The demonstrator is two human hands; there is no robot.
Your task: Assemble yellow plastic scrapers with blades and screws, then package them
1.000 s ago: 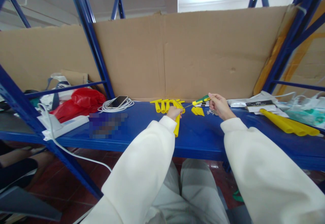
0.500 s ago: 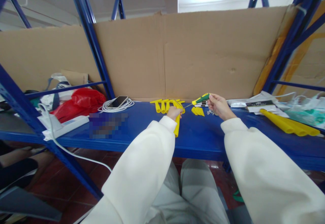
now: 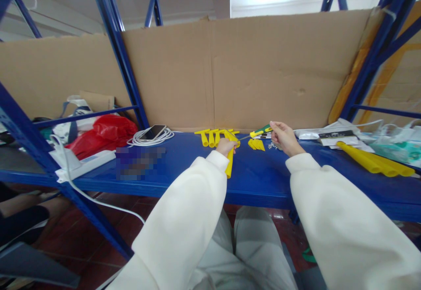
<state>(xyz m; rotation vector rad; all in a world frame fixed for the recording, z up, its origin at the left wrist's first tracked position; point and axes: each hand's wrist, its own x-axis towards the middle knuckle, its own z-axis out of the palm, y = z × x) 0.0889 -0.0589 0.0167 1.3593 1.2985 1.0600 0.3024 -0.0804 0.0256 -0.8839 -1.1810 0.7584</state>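
Note:
My left hand [image 3: 226, 146] is closed around a yellow tapered tube [image 3: 229, 166] that lies on the blue shelf top. In my right hand [image 3: 283, 138] is the end of a green and yellow screwdriver [image 3: 261, 131], gripped by the fingertips. Its thin metal shaft points left, toward the tube's head by my left hand; the tip's exact contact is too small to make out. Behind the left hand stand several yellow T-shaped pieces [image 3: 211, 138]. Small flat yellow parts [image 3: 256, 145] lie between my hands, with tiny screws [image 3: 272, 146] beside the right one.
A phone [image 3: 154, 132] rests on a coiled white cable [image 3: 134, 140] at left, near a power strip [image 3: 94, 162] and a red bag [image 3: 104, 133]. More yellow tubes [image 3: 375, 162] lie at right. A cardboard panel [image 3: 256, 70] closes off the back, between blue posts [image 3: 123, 62].
The screwdriver's handle has dipped slightly and turned, and the right fingers have shifted on its end. My left hand and the yellow tube stay put.

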